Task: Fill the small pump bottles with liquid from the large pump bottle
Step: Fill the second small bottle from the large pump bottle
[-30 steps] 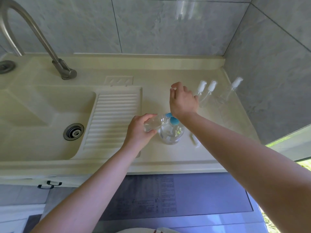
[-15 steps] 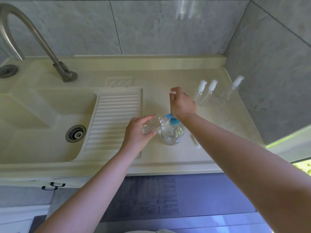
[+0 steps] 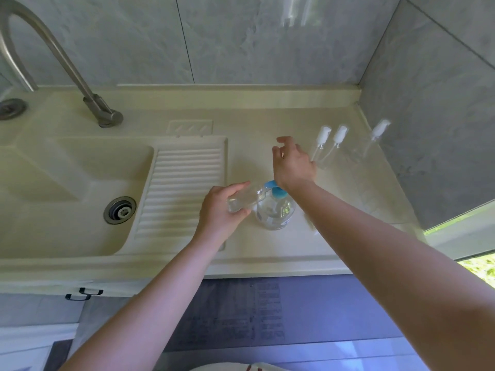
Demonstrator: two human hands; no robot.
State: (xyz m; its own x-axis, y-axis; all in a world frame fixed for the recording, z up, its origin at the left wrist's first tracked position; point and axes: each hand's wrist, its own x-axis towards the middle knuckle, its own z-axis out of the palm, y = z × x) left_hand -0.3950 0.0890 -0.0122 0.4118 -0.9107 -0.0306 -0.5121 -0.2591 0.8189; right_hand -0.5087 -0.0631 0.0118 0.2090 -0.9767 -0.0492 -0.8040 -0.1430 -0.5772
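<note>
A large clear pump bottle [image 3: 274, 214] with a blue pump head [image 3: 277, 191] stands on the cream counter [image 3: 257, 145]. My left hand [image 3: 221, 210] grips a small clear bottle [image 3: 242, 202], tilted, with its mouth at the blue spout. My right hand [image 3: 292, 167] hovers above and behind the pump head, fingers loosely curled and holding nothing. Three small clear bottles with white pump caps stand at the back right, two side by side [image 3: 322, 136] [image 3: 340, 135] and one near the wall [image 3: 379, 131].
A sink basin [image 3: 34, 188] with a drain [image 3: 119, 210] and ribbed drainboard [image 3: 182, 188] lies left of the bottles. A curved metal tap [image 3: 80, 84] rises at the back left. A small white piece [image 3: 308, 219] lies right of the large bottle. Tiled walls close the back and right.
My right hand has lifted slightly off the blue pump head and its fingers have spread a little. My left hand keeps the small bottle at the spout.
</note>
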